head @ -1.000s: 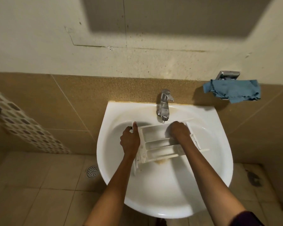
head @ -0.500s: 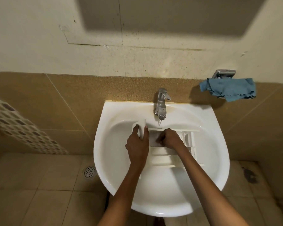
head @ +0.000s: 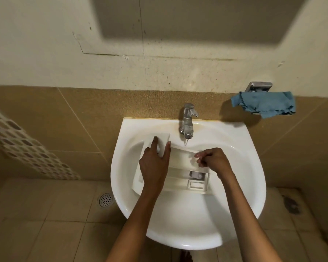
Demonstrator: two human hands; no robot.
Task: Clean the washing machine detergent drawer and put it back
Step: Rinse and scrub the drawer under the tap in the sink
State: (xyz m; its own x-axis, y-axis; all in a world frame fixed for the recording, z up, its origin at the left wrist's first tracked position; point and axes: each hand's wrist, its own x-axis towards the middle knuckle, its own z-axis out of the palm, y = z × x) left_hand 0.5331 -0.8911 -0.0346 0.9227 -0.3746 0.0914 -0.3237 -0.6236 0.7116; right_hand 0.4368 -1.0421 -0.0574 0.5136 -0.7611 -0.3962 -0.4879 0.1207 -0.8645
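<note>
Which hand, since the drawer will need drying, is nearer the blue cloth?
Right. The right hand is at the drawer, below and left of the blue cloth; the left hand grips the drawer's far end, farther left.

HIDDEN | your left grip [head: 153, 167] covers left end of drawer [head: 180, 159] | your right grip [head: 214, 160] conceals what its fingertips touch | blue cloth [head: 267, 105] masks most of holder [head: 259, 86]

two bare forearms [head: 133, 229], slim and smooth, lead up to a bare left hand [head: 153, 167] and a bare right hand [head: 214, 159]. the fingers are long, and pale short fingernails [head: 197, 155] show at their tips.
</note>
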